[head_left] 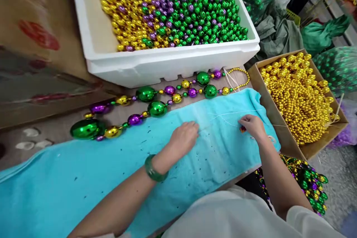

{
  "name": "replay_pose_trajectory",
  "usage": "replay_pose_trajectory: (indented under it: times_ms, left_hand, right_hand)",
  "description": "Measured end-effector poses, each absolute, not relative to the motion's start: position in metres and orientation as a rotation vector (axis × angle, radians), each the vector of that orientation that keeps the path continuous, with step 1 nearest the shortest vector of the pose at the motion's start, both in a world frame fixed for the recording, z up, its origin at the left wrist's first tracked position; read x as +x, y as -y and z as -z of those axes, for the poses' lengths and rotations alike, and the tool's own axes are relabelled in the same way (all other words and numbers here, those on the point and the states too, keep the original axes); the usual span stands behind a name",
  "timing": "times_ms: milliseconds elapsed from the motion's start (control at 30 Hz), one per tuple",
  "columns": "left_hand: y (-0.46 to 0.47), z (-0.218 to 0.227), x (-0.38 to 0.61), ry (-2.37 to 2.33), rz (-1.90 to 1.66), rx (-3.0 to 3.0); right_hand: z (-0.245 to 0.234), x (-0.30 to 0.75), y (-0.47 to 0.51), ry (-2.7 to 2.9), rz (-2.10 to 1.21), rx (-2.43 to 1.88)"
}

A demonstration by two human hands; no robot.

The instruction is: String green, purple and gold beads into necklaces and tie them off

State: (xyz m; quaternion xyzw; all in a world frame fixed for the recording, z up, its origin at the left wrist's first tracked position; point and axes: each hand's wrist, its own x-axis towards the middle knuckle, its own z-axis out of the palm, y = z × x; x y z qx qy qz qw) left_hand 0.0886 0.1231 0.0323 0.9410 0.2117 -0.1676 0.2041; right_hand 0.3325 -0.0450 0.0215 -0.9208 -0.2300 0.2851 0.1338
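Note:
My left hand [184, 137], with a green bangle [156, 168] on its wrist, is closed just above the turquoise cloth [111, 178]. Its fingers are curled under, so whatever they hold is hidden. My right hand [252, 127] pinches a thin white string [230, 123] over the cloth's right end. A small dark red object [242, 129], too small to name, shows under its fingertips. Behind the cloth lies a bead necklace [157, 109] of large green, purple and gold beads, with a loop of small gold beads [245, 74] at its right end.
A white foam box [167, 57] at the back holds gold, purple and green beads. On the right stands a cardboard box [290, 145] of gold bead strands. More bead strands [309, 182] hang below it. Cardboard [41, 81] rises at left; white pieces [30, 132] lie near it.

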Motion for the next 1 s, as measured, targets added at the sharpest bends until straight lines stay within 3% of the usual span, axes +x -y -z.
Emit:
replay_pose_trajectory:
  times_ms: [167, 267, 433, 633, 1000]
  left_hand:
    - [-0.124, -0.038, 0.085, -0.706, 0.363, 2.532]
    - [-0.118, -0.050, 0.077, -0.878, 0.054, 2.243]
    - [-0.071, -0.084, 0.062, -0.947, -0.499, 1.519]
    - [0.011, -0.117, 0.042, -0.953, -0.786, 1.341]
    - [0.094, -0.113, 0.033, -0.987, -0.914, 1.530]
  right_hand:
    - [-0.025, 0.329, 0.056, 0.510, -0.698, -2.327]
    - [-0.039, 0.317, 0.049, 0.496, -0.561, -2.015]
    - [-0.089, 0.264, 0.031, 0.540, -0.975, -1.554]
    - [-0.133, 0.202, 0.051, 0.839, -0.997, -1.449]
    - [-0.148, 0.178, 0.112, 0.869, -1.064, -1.365]
